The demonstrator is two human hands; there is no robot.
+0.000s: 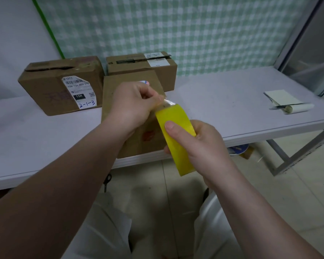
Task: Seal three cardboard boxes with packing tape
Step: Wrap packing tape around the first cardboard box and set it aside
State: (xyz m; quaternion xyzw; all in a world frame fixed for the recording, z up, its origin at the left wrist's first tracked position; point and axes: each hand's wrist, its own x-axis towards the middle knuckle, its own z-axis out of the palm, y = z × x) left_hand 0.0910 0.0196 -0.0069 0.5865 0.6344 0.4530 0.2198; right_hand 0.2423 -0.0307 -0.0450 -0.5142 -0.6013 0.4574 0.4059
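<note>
Closest, my right hand [204,144] clamps the light yellow tape roll [178,118], thumb on top; left hand [131,107] pinches its end [166,102], likely floppy and sticky, just above. Boxes [118,86] sit beyond my fingers.

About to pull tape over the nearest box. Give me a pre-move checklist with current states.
1. Tape roll gripped in right hand: ok.
2. Tape end pinched by left hand, a short clear strip off the roll: ok.
3. Nearest box flat on table, right under the hands: ok.
4. Its top seam closed: cannot tell, hands cover it.
5. Left box and back box sealed: not ok, gaps show along both tops.
</note>
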